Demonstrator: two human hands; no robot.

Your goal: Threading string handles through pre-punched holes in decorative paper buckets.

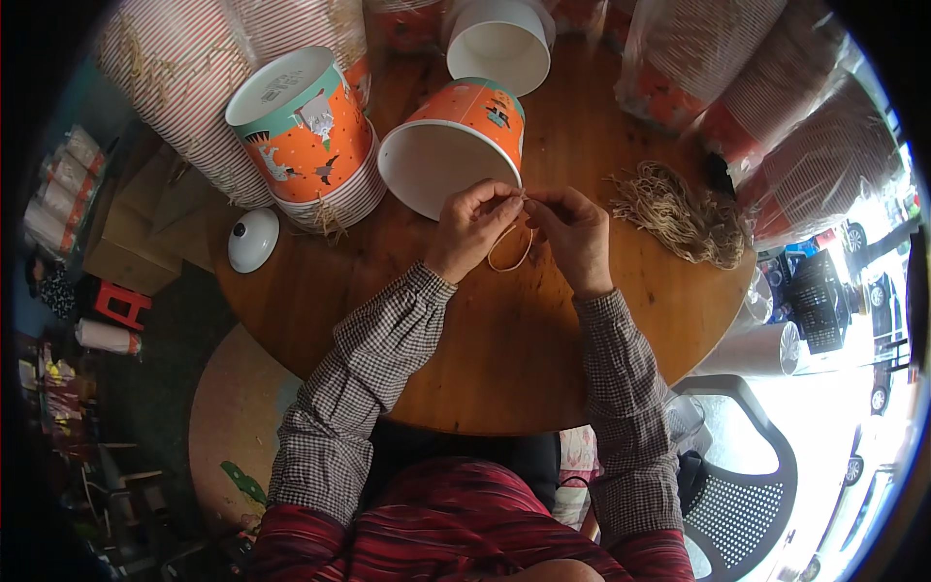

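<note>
Over the middle of the round wooden table, my left hand (473, 231) and my right hand (574, 238) meet fingertip to fingertip, both closed in a pinch on a tan twine cord (524, 258). Part of the cord hangs below the fingers in a loose loop. Just beyond my hands, an orange paper bucket (485, 114) with a green band lies on its side, its white open mouth toward me. The pinch sits right by the bucket's rim; whether the cord passes through the rim is too small to tell. To the right lies a tangled bundle of twine cords (669, 209).
At the left, an upside-down orange bucket (308, 136) tops a stack, with a white lid (254, 241) beside it. Another white bucket (498, 53) lies behind. Plastic-wrapped striped bucket stacks (698, 48) crowd the far edge. A grey chair (747, 485) stands at the lower right.
</note>
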